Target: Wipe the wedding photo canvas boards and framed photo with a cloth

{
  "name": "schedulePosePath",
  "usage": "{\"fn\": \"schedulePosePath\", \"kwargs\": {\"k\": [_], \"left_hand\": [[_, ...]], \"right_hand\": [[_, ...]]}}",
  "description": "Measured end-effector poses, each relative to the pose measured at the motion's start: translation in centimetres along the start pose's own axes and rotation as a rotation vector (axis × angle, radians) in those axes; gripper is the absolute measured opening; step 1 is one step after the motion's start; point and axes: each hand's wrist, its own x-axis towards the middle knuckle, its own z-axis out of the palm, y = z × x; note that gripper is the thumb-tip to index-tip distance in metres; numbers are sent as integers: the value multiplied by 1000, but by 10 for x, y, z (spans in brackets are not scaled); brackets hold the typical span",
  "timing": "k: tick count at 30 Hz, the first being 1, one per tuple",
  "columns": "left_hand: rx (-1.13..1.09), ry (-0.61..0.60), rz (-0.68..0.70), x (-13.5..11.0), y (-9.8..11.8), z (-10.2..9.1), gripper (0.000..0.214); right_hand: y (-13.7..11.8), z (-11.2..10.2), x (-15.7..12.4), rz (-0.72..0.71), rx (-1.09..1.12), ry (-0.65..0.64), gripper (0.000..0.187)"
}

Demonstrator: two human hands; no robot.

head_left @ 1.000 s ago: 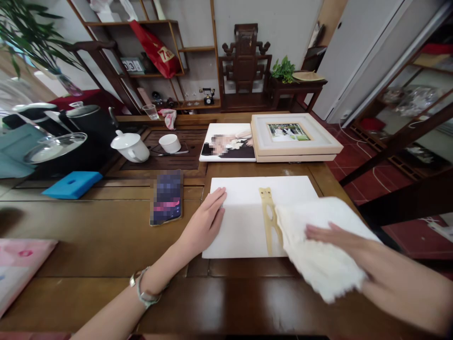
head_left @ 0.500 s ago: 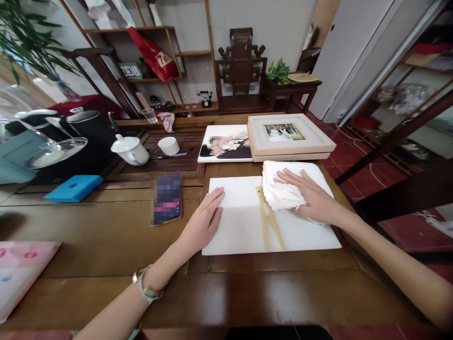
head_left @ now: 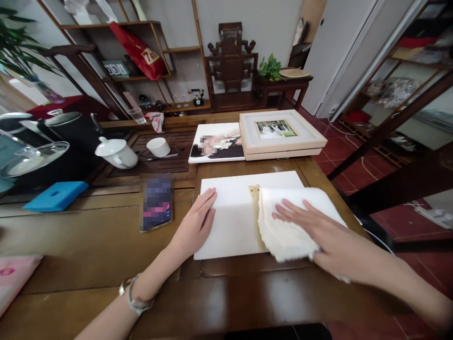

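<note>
The right hand point(head_left: 320, 232) lay flat, fingers spread, on the white cloth point(head_left: 279, 236) at the near right corner of the board point(head_left: 230, 222), by the right edge of the surface point(head_left: 88, 241). The left hand point(head_left: 194, 226), open, pressed the board's left edge. The cloth had come from the far right corner.

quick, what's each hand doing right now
left hand: open, flat on the white board.
right hand: open, pressing the white cloth on that board.
</note>
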Motion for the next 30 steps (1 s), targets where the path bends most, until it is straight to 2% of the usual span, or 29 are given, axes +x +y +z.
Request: {"fn": "schedulePosePath", "kwargs": {"k": [4,6,8,11,15,17,19,22,26,30], "left_hand": [[8,-13,-11,1,1,-2,48],[5,-17,-16,1,1,-2,48],[0,-16,-18,1,0,-2,48],[-4,-12,-17,0,0,-2,47],[-1,-19,-15,0,1,-2,46],[7,-21,-14,0,2,-2,47],[17,-20,-9,0,3,-2,47],[22,-19,1,0,2,-2,46],[19,-19,2,-1,1,-2,45],[16,-19,-2,0,1,-3,45]], "right_hand": [[34,1,61,38,32,135,81],[38,2,80,77,9,174,74],[30,5,84,107,-19,173,72],[2,15,65,114,-79,118,82],[-39,30,16,70,-156,128,91],[-47,32,-2,41,-160,145,94],[-43,30,-6,28,-125,126,97],[-22,23,15,42,-36,87,97],[7,12,66,94,29,98,90],[11,7,93,108,-19,101,76]]}}
